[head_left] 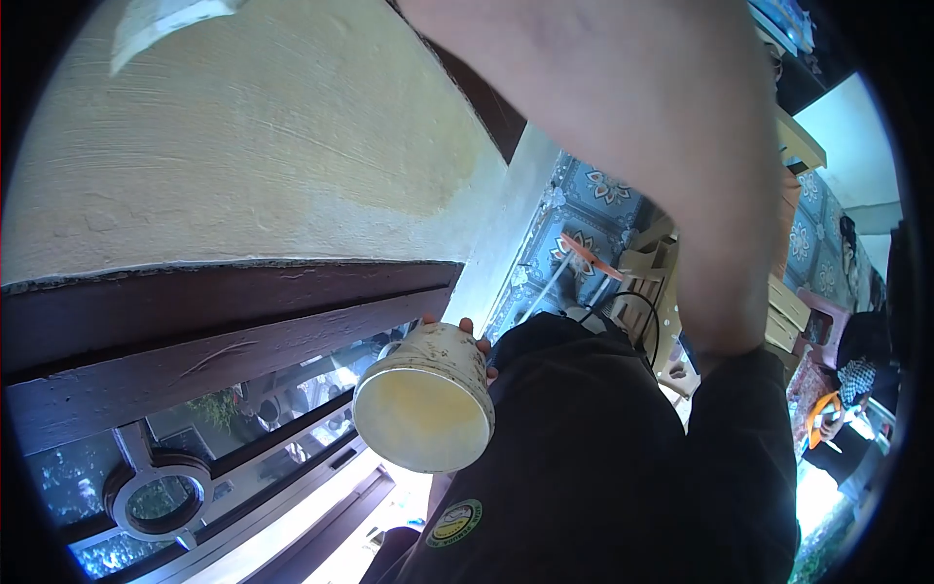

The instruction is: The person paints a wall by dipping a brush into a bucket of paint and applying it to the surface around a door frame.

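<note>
- At the far upper left, a pale, flat piece point(170, 27) cuts in from the top edge against the wall; what it is cannot be told.
- Below it on the left is a window, with a ring-shaped frame point(203, 479) set among its bars and greenery showing at the glass.
- The cream wall point(272, 175) fills the upper left, its surface streaked and rough, with a deeper yellow patch towards its right end.
- A dark brown wooden beam point(224, 326) runs under the wall, chipped along its upper edge.
- Left of centre, just beside the beam's right end in this view, is the white bucket point(424, 399). It is tilted, its open mouth towards the camera, the outside speckled with brown marks and the inside tinted yellow.
- The left hand point(484, 348) holds the bucket from behind; a few fingertips curl round its far side, a little apart from one another and pressed to it. The rest of this hand is hidden.
- Right of the bucket is the person's dark clothing point(584, 428), with a round green-and-yellow badge point(454, 524) low down.
- Beyond it lie blue patterned floor tiles point(593, 190), with an orange piece point(590, 256) over them.
- The bare right arm point(725, 195) bends across the upper right and leaves at the top edge. Its hand is out of view, so I cannot tell how the fingers stand.
</note>
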`<state>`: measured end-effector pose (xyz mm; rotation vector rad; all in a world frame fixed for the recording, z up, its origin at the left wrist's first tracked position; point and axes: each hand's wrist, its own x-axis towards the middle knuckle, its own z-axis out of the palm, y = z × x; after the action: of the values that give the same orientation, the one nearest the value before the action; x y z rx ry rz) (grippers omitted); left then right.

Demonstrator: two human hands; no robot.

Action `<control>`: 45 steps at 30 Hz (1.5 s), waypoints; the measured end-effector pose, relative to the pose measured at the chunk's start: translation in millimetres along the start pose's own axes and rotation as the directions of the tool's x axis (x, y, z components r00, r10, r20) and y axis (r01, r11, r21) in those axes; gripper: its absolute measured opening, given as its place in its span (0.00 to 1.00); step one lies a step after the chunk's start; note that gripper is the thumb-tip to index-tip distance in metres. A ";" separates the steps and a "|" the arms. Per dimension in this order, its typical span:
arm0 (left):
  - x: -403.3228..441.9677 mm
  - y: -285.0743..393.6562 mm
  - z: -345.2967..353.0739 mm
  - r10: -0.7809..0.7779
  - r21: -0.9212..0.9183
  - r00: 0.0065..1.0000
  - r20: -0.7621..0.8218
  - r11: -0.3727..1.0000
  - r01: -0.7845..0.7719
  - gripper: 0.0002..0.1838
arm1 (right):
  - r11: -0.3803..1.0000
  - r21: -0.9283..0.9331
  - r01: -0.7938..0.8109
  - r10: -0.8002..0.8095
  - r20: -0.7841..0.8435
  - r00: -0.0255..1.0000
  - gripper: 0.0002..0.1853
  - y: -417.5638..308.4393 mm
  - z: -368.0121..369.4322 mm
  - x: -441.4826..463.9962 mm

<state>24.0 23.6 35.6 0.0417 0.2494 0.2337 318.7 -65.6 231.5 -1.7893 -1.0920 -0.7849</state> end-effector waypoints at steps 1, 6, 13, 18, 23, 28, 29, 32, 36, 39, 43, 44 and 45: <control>-1.2 -0.5 4.8 0.014 0.012 1.000 -0.002 1.000 -0.014 0.36 | 0.999 0.047 0.023 -0.020 -0.064 0.998 0.10 0.2 10.3 -3.7; -4.0 8.0 4.9 0.072 0.052 0.997 0.028 0.996 -0.073 0.36 | 0.939 0.214 -0.269 0.243 0.142 0.960 0.19 33.6 109.5 -115.3; 0.6 3.6 8.7 0.059 0.047 0.997 0.045 0.997 -0.061 0.35 | 0.854 -0.134 -0.503 0.510 0.410 0.757 0.15 63.6 134.5 -262.6; -1.3 13.0 4.5 -0.111 -0.085 0.994 -0.015 0.990 0.109 0.30 | 0.919 -0.300 -0.256 0.394 0.694 0.603 0.11 56.5 100.2 -180.6; -6.4 25.8 -11.6 -0.231 -0.227 0.971 -0.058 0.951 0.213 0.26 | 0.975 -0.191 -0.117 0.193 0.452 0.871 0.10 -6.0 21.2 -13.8; -8.6 6.7 12.6 -0.015 -0.190 1.000 0.025 0.982 0.020 0.28 | 0.950 -0.296 0.104 -0.062 0.146 0.987 0.08 -24.0 3.9 33.5; -10.6 7.3 11.6 -0.017 -0.202 1.000 0.001 0.979 0.017 0.28 | 0.935 -0.317 0.162 -0.147 0.071 0.987 0.08 -25.4 5.9 34.5; -10.7 18.5 -2.5 -0.123 -0.308 0.990 -0.068 0.946 0.096 0.29 | 0.996 -0.040 0.082 -0.084 -0.053 0.995 0.08 -32.4 23.2 30.0; -9.2 5.1 15.1 0.065 -0.164 0.996 0.054 0.985 -0.056 0.32 | 0.963 0.253 -0.091 0.101 -0.027 0.995 0.18 -9.2 100.2 -60.9; -8.9 7.2 11.4 0.080 -0.111 0.991 0.106 0.992 -0.068 0.35 | 0.960 0.104 -0.261 0.244 0.156 0.957 0.22 6.2 115.1 -148.9; -14.7 5.2 -0.2 0.078 -0.211 0.995 0.068 0.975 -0.062 0.39 | 0.904 -0.159 -0.397 0.426 0.425 0.799 0.19 33.1 131.0 -245.6; -12.6 6.2 -2.0 0.060 -0.244 0.995 0.080 0.969 -0.039 0.39 | 0.884 -0.243 -0.400 0.467 0.511 0.722 0.18 40.6 128.5 -256.4; -12.0 3.2 4.6 0.100 -0.168 0.992 0.079 0.982 -0.085 0.39 | 0.866 -0.289 -0.408 0.497 0.597 0.630 0.18 43.9 116.8 -248.5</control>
<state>13.2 23.8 43.1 -0.0998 0.1407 0.3438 263.5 -58.7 -41.0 -2.4093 -0.9332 0.1310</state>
